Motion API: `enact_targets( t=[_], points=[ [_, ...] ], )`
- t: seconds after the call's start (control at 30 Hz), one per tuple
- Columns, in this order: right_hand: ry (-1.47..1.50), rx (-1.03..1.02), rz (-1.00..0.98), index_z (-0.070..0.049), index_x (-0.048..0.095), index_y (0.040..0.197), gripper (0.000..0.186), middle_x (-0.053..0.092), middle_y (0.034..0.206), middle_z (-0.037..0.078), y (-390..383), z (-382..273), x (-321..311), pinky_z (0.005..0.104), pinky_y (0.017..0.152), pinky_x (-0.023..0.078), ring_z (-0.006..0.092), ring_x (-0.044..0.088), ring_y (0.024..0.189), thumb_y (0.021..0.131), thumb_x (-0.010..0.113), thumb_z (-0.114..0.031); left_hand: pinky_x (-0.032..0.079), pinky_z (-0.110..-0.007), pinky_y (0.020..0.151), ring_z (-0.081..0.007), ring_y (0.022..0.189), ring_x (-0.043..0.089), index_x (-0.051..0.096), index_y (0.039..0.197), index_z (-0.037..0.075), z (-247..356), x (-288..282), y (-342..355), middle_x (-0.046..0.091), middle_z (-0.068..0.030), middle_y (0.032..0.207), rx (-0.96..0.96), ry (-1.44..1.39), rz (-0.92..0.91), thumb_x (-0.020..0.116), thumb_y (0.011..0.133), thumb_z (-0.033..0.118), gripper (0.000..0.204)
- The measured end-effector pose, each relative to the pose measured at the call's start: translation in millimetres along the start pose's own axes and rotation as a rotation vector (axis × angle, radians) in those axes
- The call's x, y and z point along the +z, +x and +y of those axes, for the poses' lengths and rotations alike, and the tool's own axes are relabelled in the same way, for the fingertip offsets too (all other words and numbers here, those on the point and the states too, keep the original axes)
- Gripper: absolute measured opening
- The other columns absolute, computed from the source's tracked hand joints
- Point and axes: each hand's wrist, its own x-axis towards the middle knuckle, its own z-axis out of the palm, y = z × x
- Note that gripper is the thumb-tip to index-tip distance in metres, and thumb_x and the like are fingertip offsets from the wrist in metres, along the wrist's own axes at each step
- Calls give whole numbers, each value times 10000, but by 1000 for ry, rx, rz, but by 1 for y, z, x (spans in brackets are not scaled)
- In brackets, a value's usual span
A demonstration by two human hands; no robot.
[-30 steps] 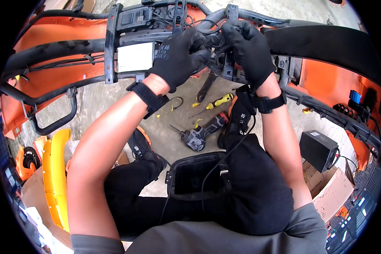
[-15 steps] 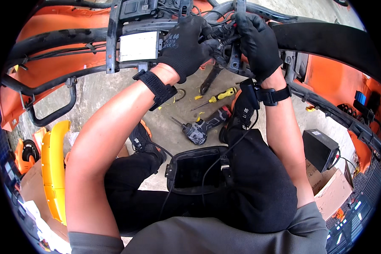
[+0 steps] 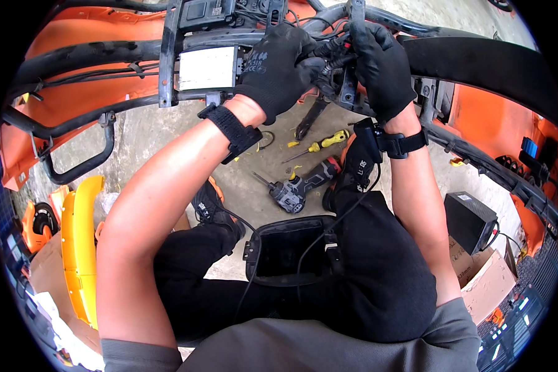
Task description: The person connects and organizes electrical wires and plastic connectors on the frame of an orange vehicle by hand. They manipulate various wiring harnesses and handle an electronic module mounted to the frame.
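Observation:
Both my hands wear black gloves and work at the top of the view, inside an orange-bodied vehicle's black tube frame (image 3: 223,39). My left hand (image 3: 278,73) is closed around black cables (image 3: 332,47) with sleeved ends, its thumb toward the right. Just right of it, my right hand (image 3: 383,69) has its fingers curled beside an upright metal bracket (image 3: 357,18). What those fingers grip is hidden by the glove and bracket. A white-labelled box (image 3: 207,68) sits in the frame left of my left hand.
On the concrete floor lie a cordless power driver (image 3: 297,189) and a yellow-handled screwdriver (image 3: 321,144). An open black bin-like case (image 3: 288,251) stands between my legs. A yellow panel (image 3: 77,248) is at left; a black box (image 3: 470,220) sits by a cardboard carton (image 3: 490,282) at right.
Both hands stay at the same cables with only slight finger movement. The whole view has shifted a little, and the inside of the black case shows more clearly.

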Motion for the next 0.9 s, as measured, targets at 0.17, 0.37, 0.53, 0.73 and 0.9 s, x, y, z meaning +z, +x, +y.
enact_targets(
  t=[0.17, 0.37, 0.53, 0.73, 0.9],
  points=[
    [-49, -119, 18, -20, 699, 1049, 345, 663, 849, -31, -4, -3, 7, 233, 646, 450, 40, 551, 735, 1018, 628, -357, 497, -411, 758, -347, 857, 609, 603, 1000, 10, -4, -4, 0, 616, -164, 963, 247, 32, 68, 791, 812, 143, 297],
    [11, -95, 14, -40, 689, 1073, 265, 695, 886, -9, -1, -2, 4, 214, 634, 517, 46, 624, 743, 984, 689, -289, 475, -493, 831, -394, 979, 585, 595, 971, 30, 11, 1, 0, 573, -199, 970, -93, -40, -3, 701, 843, 158, 210],
    [26, -13, 37, -30, 688, 1079, 278, 697, 888, -3, -7, -13, 12, 215, 639, 516, 53, 626, 745, 983, 690, -291, 476, -493, 801, -409, 966, 585, 569, 1016, 45, 1, -3, -5, 548, -198, 1047, 55, 55, 4, 711, 841, 170, 257],
    [102, -32, 48, -15, 680, 1087, 301, 699, 876, 18, -5, -7, 13, 230, 614, 532, 72, 645, 718, 983, 689, -297, 483, -472, 801, -398, 945, 591, 579, 1029, 32, 11, 1, -4, 555, -196, 1022, -69, -48, 45, 734, 838, 160, 277],
    [74, -8, 43, -9, 675, 1083, 301, 703, 872, 30, -7, -13, 14, 239, 595, 545, 84, 658, 711, 984, 687, -293, 489, -423, 808, -361, 908, 593, 577, 1016, -9, 3, -1, -3, 558, -183, 957, 44, 45, 14, 764, 842, 150, 301]
  ],
)
